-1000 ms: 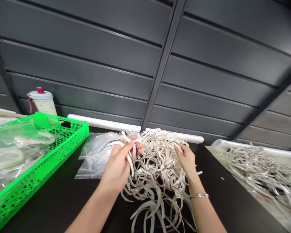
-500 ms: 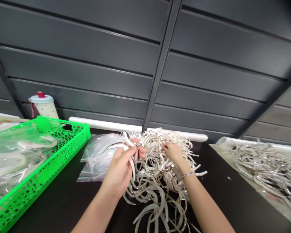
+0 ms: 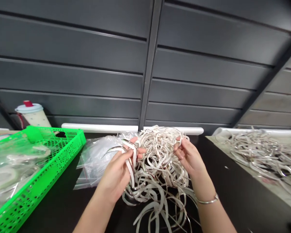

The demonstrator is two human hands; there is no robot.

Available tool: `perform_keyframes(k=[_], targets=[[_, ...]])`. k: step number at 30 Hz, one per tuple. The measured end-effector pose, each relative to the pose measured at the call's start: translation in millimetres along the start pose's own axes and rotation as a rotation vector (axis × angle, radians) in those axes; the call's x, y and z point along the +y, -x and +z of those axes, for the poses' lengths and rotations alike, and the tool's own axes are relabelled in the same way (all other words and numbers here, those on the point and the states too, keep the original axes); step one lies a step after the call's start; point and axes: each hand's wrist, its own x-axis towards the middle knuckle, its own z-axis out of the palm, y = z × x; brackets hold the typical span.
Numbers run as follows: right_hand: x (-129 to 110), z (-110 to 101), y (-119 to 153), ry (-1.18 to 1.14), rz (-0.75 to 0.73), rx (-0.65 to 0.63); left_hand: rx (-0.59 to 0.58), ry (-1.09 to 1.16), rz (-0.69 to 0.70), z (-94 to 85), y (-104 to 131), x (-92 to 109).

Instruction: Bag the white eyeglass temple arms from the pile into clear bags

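Several curved strips [image 3: 130, 168], white on one face and shiny metallic on the other, are pinched in my left hand [image 3: 120, 173]. My right hand [image 3: 189, 157], with a silver bangle on the wrist, has its thumb and fingertips closed on one curved strip at the right edge of the pile. Between and below the hands lies a tangled pile of the same curved strips [image 3: 160, 155] on the black table [image 3: 223, 194]. Clear plastic bags [image 3: 94, 157] lie just left of my left hand.
A green perforated crate [image 3: 46, 171] with bagged strips stands at the left. Behind it is a pale cup [image 3: 35, 115] with a red-topped lid. Another heap of strips [image 3: 262, 155] lies at the right. White tubes [image 3: 99, 127] run along the grey panelled wall.
My right hand has moved right, from the middle of the pile to its edge, and turned palm inward with a strip in its fingers. My left hand keeps its strips. The view has shifted slightly.
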Motion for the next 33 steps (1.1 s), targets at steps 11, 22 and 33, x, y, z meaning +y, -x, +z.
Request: perform_keyframes(k=[11, 22, 33], targets=[[3.5, -21.3, 1.8, 0.806, -0.148, -0.009, 0.000, -0.006, 0.134, -1.8, -0.5, 4.9], [38.4, 21.2, -35.1, 1.555, -0.361, -0.370, 0.023, -0.047, 0.319, -10.8, 12.2, 24.9], [102.4, 67.6, -142.5, 1.972, 0.001, -0.841, 0.058, 0.004, 0.381, -21.7, 12.9, 37.1]])
